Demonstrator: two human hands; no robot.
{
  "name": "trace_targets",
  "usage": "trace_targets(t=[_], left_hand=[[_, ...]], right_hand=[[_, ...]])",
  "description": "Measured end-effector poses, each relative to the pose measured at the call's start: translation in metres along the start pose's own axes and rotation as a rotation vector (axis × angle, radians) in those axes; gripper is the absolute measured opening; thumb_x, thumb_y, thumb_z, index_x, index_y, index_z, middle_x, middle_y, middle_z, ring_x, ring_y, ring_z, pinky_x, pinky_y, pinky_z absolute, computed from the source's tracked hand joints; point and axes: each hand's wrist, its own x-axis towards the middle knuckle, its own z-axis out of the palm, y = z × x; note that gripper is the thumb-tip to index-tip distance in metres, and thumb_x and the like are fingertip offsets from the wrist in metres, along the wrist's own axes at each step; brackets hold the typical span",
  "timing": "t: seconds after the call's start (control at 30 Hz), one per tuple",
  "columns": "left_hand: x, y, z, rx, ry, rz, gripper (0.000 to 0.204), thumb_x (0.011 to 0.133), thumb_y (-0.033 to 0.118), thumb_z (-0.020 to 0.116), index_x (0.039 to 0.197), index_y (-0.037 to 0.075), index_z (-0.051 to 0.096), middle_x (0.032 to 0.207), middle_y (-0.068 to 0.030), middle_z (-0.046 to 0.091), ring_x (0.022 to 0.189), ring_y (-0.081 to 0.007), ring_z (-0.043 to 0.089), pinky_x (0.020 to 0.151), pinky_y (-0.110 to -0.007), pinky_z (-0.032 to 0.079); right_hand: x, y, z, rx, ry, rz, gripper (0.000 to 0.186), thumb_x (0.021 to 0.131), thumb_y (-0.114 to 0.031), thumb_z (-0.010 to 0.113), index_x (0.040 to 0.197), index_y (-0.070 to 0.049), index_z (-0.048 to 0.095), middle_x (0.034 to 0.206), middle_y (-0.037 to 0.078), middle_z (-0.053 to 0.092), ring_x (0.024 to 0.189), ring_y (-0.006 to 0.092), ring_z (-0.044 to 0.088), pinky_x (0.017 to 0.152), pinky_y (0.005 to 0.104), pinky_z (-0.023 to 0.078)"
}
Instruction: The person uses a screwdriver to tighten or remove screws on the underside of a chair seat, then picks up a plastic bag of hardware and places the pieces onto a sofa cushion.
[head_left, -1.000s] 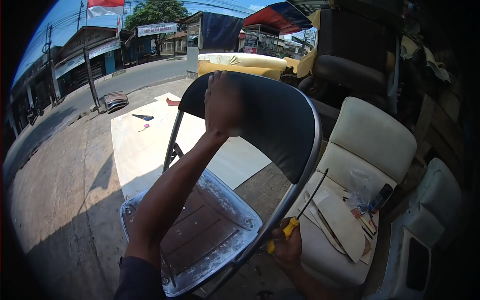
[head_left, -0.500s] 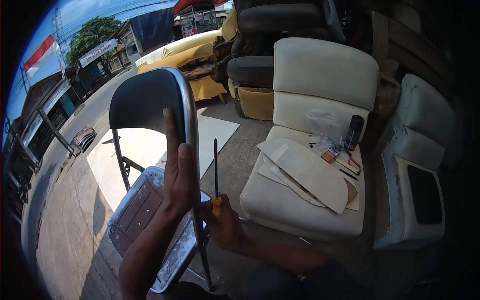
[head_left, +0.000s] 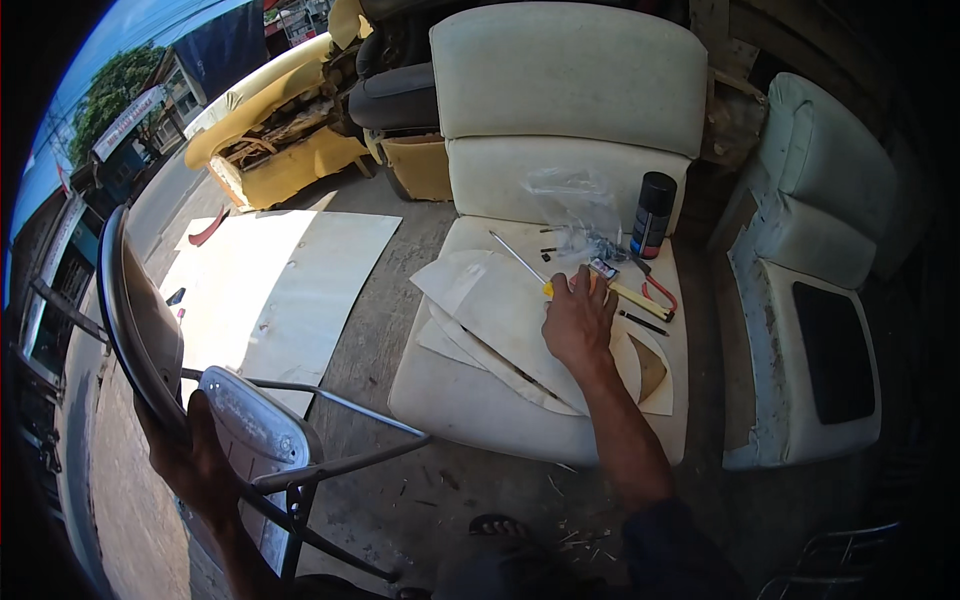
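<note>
Left hand: the left hand (head_left: 200, 465) is wrapped around the frame of a grey metal folding chair (head_left: 150, 330), holding it tipped on its side, presumably to steady it.
Right hand: the right hand (head_left: 580, 320) lies palm down, fingers loosely together, on the yellow-handled screwdriver (head_left: 530, 270).
Screwdriver: it rests on pale cut paper patterns (head_left: 500, 320), on a cream car-seat cushion (head_left: 470, 400) used as a worktable.
Nearby: a black spray can (head_left: 653, 215) stands upright just beyond, within reach.
</note>
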Motion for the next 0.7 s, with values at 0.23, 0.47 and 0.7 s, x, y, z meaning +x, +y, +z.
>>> trace_targets(t=[0.23, 0.47, 0.7], left_hand=[[-0.005, -0.023, -0.025, 0.124, -0.001, -0.066, 0.070, 0.094, 0.023, 0.072, 0.152, -0.003, 0.040, 0.146, -0.0255, 0.052, 0.134, -0.0378, 0.054, 0.112, -0.048, 0.045], [-0.023, -0.089, -0.133, 0.146, -0.035, -0.123, 0.076, 0.093, 0.029, 0.071, 0.150, -0.009, 0.039, 0.142, -0.0262, 0.056, 0.133, -0.0393, 0.054, 0.115, -0.050, 0.039], [-0.083, -0.005, -0.140, 0.177, 0.071, -0.176, 0.057, 0.093, 0.020, 0.076, 0.134, -0.011, 0.051, 0.119, -0.0259, 0.066, 0.104, -0.0333, 0.069, 0.090, -0.042, 0.059]], right_hand=[[-0.053, 0.004, 0.002, 0.172, -0.169, -0.088, 0.026, 0.094, -0.026, 0.069, 0.116, -0.012, 0.066, 0.118, 0.016, 0.057, 0.109, 0.0338, 0.055, 0.092, 0.0514, 0.040], [-0.037, 0.009, -0.009, 0.252, -0.279, -0.149, 0.027, 0.092, -0.022, 0.071, 0.115, -0.009, 0.066, 0.116, 0.013, 0.060, 0.109, 0.0320, 0.056, 0.087, 0.0492, 0.045], [0.094, 0.045, -0.021, 0.369, 0.061, -0.287, 0.026, 0.088, -0.006, 0.066, 0.113, -0.005, 0.064, 0.119, 0.013, 0.061, 0.100, 0.0367, 0.067, 0.086, 0.0453, 0.054]])
